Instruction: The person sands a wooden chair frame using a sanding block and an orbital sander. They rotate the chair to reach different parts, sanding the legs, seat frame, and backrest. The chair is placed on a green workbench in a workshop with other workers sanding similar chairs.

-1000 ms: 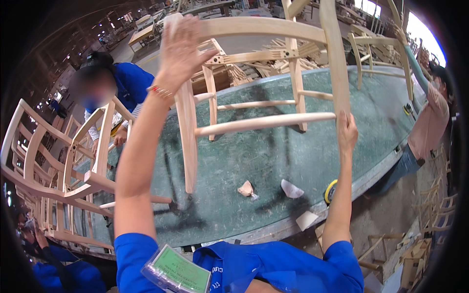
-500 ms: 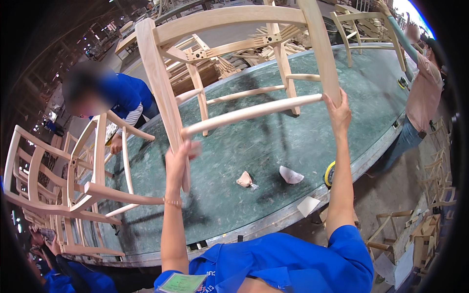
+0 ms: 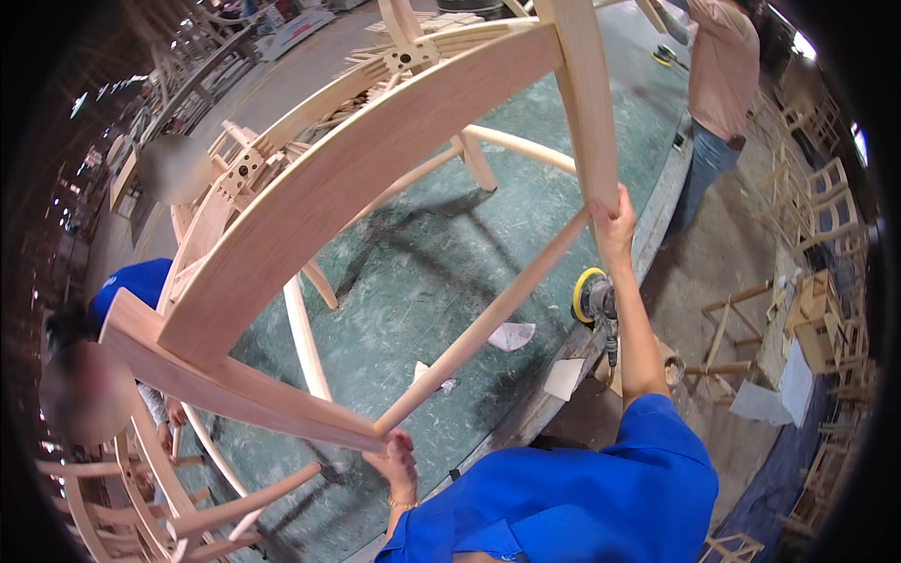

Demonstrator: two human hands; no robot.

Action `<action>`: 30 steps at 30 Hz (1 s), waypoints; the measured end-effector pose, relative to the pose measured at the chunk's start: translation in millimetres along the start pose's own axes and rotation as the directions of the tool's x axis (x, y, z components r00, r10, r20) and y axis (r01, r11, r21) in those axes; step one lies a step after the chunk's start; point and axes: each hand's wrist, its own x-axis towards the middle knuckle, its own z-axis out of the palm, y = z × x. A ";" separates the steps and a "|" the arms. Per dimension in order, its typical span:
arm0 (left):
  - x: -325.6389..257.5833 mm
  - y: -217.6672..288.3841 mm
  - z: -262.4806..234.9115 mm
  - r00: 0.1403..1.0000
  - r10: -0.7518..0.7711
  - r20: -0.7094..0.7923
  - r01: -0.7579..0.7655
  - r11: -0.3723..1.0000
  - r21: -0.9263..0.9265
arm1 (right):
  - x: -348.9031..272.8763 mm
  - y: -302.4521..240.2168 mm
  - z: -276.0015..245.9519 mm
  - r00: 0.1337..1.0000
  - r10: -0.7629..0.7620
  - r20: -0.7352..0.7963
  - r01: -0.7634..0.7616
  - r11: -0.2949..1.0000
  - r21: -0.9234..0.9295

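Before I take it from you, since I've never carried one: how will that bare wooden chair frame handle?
Probably stiff: the chair frame keeps its shape while held aloft by the left hand and right hand. Likely light for its bulk, being open rails with no seat. Its long legs and rails look awkward and apt to swing or knock the green table.

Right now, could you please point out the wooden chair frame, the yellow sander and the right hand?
wooden chair frame [image 3: 375, 159], head view, on its broad curved rail.
yellow sander [image 3: 589, 295], head view, on its round pad.
right hand [image 3: 615, 225], head view, mid-hand, gripping the frame's post.
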 end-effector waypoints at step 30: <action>147.0 -114.8 86.2 0.808 -0.120 0.577 -0.445 0.517 0.731 | -215.9 36.4 53.5 0.585 0.007 0.811 0.466 0.815 -0.344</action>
